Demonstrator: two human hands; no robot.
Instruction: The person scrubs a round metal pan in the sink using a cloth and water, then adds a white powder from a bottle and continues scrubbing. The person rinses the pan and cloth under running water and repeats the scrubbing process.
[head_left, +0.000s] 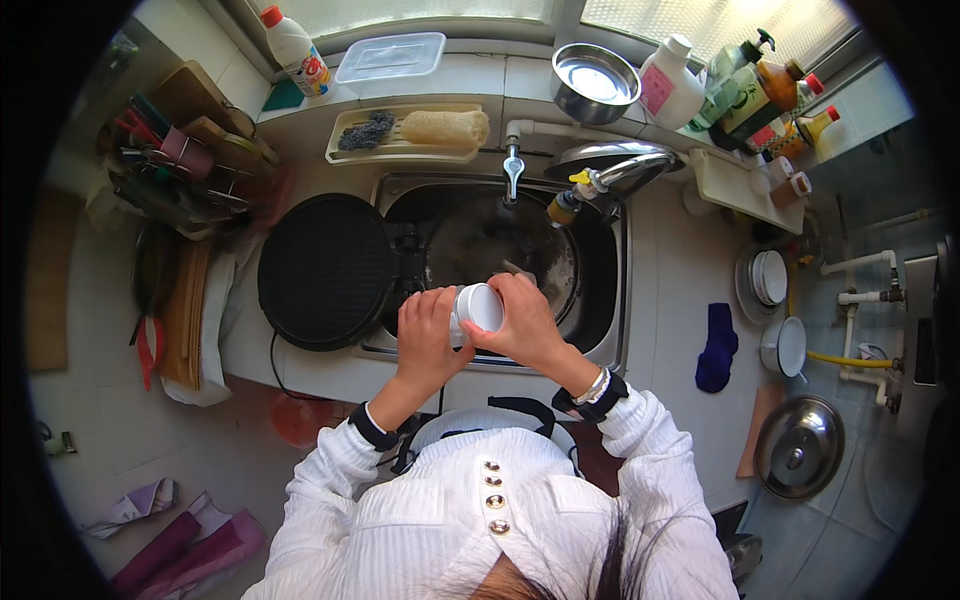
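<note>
My left hand is wrapped around the body of a small jar with a white round lid. The fingers and thumb of my right hand grip that lid from the other side. Whether the lid is loose cannot be seen. Beneath my hands lies a round electric griddle, its wet dark lower pan over the sink. The griddle's black ridged upper plate is folded out to the left over the counter. A pale, thin object shows just beyond my right fingers, partly hidden.
A metal tap and a curved faucet reach over the sink. Behind stands a tray with a loofah and a scouring pad. Right are a dark blue cloth and a steel lid; a griddle cord hangs left.
</note>
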